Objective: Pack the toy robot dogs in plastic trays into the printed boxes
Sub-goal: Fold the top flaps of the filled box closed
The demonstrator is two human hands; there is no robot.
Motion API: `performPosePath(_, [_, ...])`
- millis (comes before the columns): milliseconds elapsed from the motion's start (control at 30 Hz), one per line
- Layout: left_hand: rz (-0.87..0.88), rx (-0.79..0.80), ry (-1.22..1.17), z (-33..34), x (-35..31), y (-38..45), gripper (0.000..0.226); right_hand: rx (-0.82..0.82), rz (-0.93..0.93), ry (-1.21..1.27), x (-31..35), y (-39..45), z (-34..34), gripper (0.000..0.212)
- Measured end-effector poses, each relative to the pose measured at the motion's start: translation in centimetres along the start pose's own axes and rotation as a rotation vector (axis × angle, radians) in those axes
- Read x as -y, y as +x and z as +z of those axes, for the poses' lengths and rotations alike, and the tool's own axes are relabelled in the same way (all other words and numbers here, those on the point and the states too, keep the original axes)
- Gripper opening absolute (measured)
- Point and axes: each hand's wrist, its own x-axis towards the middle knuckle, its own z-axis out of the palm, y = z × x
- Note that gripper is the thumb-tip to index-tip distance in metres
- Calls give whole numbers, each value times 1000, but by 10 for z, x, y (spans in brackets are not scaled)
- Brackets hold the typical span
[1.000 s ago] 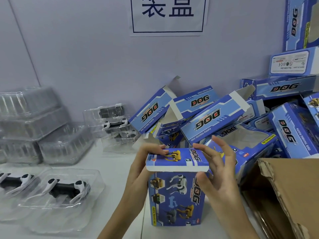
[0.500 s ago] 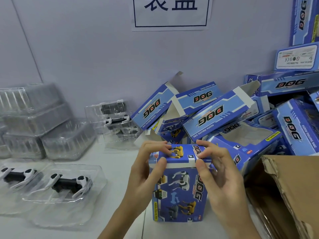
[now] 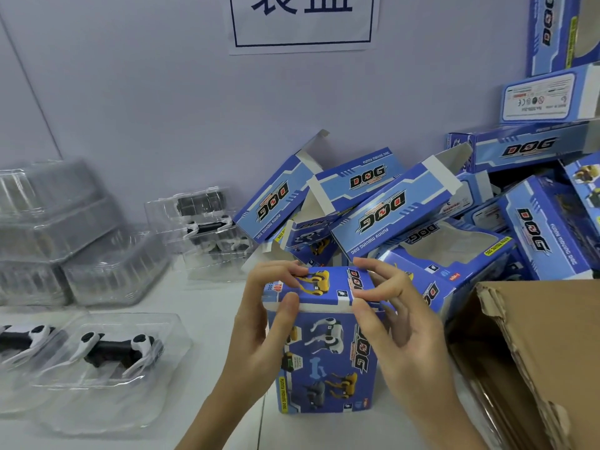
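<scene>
Head view: one wide-angle look down at a white table [image 3: 207,306] set against a pale wall.
Box in hand: a blue printed box [image 3: 324,352] stands upright on the table at lower centre of the frame, its top flap folded down, a yellow dog printed on the flap.
Left hand: left hand [image 3: 263,323] grips the box's upper left corner, fingers curled over the flap, thumb pressed on the front face just under the flap edge.
Right hand: right hand [image 3: 393,319] pinches the upper right corner the same way, fingers on top, thumb on the front.
Toy dogs: a black-and-white toy robot dog [image 3: 113,349] lies in a clear plastic tray [image 3: 107,378] at lower left; a second dog [image 3: 22,339] in its tray is cut off by the left edge.
More trays: clear trays with dark toys [image 3: 204,228] are stacked by the wall, left of centre; a blurred stack of clear trays [image 3: 65,235] sits at far left, contents not readable.
Box pile: open printed boxes [image 3: 422,206] lie heaped at centre right, flaps loose, just behind the held box.
Carton: a brown cardboard carton [image 3: 535,345] fills the lower right corner, torn edge showing.
Wall: a white paper sign [image 3: 303,21] with dark characters sits at top centre.
</scene>
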Motion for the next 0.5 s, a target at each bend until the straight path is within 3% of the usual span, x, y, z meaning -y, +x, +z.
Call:
performPosePath(67, [22,6,16,1,4,-1,8,-13,-47,-36,-2,-1,1,5])
performPosePath(167, [13,-17,-57,-1,5,2,13,-24,-46,-83,-7,-1,4,4])
performPosePath(300, [1,-38,-200,-6,7,4,15,-35,-49,-198,-12,-2,6,28])
performPosePath(500, [6,25,-105,-16,4,9,15,64,-148,-345,-15,-5,12,46])
